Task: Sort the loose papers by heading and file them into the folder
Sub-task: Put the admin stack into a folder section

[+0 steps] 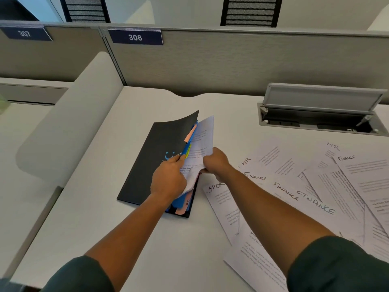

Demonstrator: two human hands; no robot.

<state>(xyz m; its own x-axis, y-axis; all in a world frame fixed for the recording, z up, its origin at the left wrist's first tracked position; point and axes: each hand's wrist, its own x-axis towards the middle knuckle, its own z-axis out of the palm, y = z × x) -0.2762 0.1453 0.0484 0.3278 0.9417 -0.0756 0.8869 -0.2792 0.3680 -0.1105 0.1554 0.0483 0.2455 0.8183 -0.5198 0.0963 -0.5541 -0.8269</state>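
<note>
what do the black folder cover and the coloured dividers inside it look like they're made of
Folder cover: looks like thin matte plastic or coated card; it bows in a smooth curve where it is lifted, with little shine. Which of the two, the view leaves open.
Dividers: blue and peach sheets, probably plastic or stiff card; flat colour, clean edges, and they stand firmer than the white paper beside them.

Desk (130, 114), open cable box (320, 114), "306" sign (135, 37), chairs (251, 10).

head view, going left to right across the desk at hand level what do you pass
black folder → left hand → sheet being slipped into the folder → right hand → loose papers headed HR and FINANCE
</note>
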